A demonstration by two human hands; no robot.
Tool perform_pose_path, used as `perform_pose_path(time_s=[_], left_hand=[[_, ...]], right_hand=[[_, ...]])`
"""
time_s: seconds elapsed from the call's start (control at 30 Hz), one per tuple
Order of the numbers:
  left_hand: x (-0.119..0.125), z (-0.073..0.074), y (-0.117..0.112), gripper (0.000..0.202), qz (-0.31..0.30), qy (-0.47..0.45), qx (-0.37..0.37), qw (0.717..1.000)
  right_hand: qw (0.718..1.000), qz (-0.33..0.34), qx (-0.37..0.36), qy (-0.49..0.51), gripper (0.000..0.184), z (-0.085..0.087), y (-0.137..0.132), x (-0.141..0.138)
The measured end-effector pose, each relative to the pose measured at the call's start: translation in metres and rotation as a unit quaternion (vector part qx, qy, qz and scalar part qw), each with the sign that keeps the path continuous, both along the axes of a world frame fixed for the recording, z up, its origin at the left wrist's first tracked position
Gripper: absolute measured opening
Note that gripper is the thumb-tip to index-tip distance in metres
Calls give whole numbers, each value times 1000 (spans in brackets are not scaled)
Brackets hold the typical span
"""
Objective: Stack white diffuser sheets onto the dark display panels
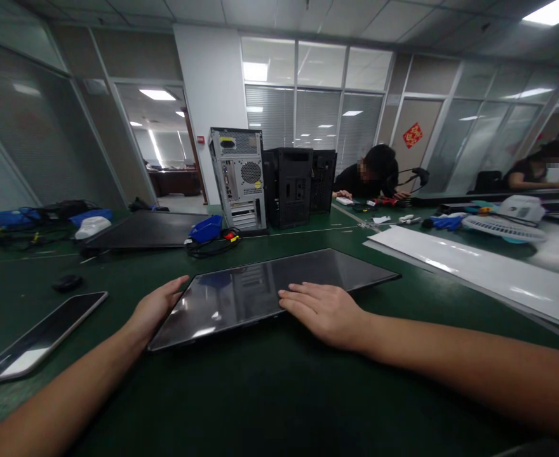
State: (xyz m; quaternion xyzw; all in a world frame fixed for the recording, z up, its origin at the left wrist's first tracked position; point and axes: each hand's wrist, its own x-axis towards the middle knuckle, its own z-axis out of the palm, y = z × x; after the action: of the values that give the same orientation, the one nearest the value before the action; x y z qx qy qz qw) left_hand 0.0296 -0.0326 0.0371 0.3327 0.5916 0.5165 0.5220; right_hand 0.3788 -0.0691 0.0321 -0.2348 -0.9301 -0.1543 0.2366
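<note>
A large dark glossy flat panel [270, 289] lies on the green table [260, 393] in front of me. My left hand [158, 308] rests against the panel's left edge, thumb along the side; whether its fingers curl under the edge is hidden. My right hand [320, 308] lies flat on the panel's near edge, fingers stretched out and together, holding nothing.
A smaller dark screen [41, 336] lies at the near left. Another dark panel [141, 230], a blue tool with cables [208, 231] and three computer towers [270, 184] stand behind. A long white sheet [474, 270] lies right. Two people sit at the far right.
</note>
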Motion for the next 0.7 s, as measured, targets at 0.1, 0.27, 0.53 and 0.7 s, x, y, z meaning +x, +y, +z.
perform_pose_path(time_s=[0.1, 0.27, 0.53, 0.7], left_hand=[[5, 2, -5, 56, 13, 12, -14, 1000], [5, -3, -1, 61, -15, 22, 34, 999], [-8, -6, 7, 65, -10, -3, 39, 999], [-14, -4, 5, 69, 4, -18, 63, 998]], right_hand=[[999, 31, -32, -17, 40, -10, 9, 6], [977, 101, -149, -111, 41, -2, 25, 32], [964, -249, -79, -55, 43, -1, 117, 163], [849, -524, -68, -16, 55, -40, 148, 273]])
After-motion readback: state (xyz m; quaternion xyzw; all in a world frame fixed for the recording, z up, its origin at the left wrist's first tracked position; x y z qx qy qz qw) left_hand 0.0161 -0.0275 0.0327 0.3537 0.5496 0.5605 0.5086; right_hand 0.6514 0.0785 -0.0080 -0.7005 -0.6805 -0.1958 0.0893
